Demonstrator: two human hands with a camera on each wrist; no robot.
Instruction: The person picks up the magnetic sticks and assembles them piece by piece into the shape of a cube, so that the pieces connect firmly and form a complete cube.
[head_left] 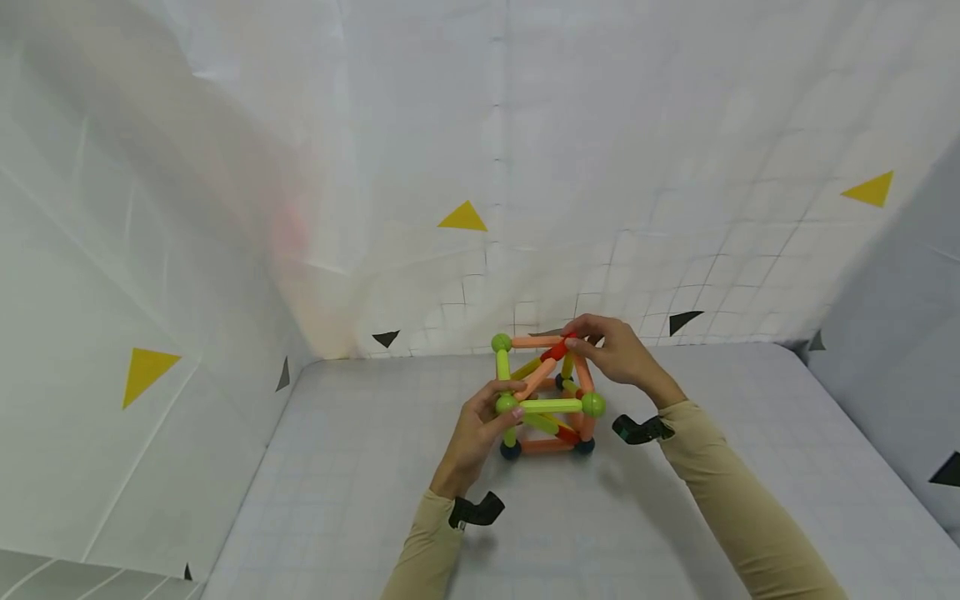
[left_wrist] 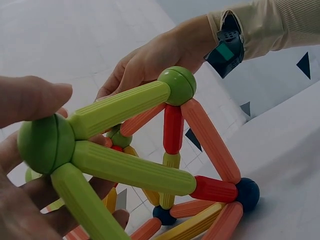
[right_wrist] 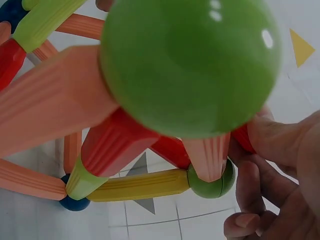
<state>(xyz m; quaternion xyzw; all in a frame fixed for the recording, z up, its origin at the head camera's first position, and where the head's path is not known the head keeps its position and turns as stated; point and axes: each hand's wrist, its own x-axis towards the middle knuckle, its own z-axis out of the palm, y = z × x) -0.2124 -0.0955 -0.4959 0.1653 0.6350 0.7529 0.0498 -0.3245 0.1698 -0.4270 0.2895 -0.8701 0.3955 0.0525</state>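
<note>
A cube-like frame of magnetic sticks and balls (head_left: pixel 551 406) stands on the pale surface, with green balls at the top corners and dark blue balls at the bottom. My left hand (head_left: pixel 467 429) grips its near left top corner. In the left wrist view, the thumb lies against a green ball (left_wrist: pixel 42 145) and fingers reach in beneath it. At the far right top corner, my right hand (head_left: pixel 618 352) pinches a red stick (right_wrist: pixel 243 137) between thumb and fingers, beside another green ball (right_wrist: pixel 212 182). A closer green ball (right_wrist: pixel 192 65) hides part of that corner.
White gridded sheeting forms the back wall (head_left: pixel 420 125) close behind the frame, and side walls rise left and right. Yellow triangles (head_left: pixel 463 217) and black ones mark the walls. A dark wrist camera (head_left: pixel 477 509) sits on the left sleeve, another (head_left: pixel 641 429) on the right.
</note>
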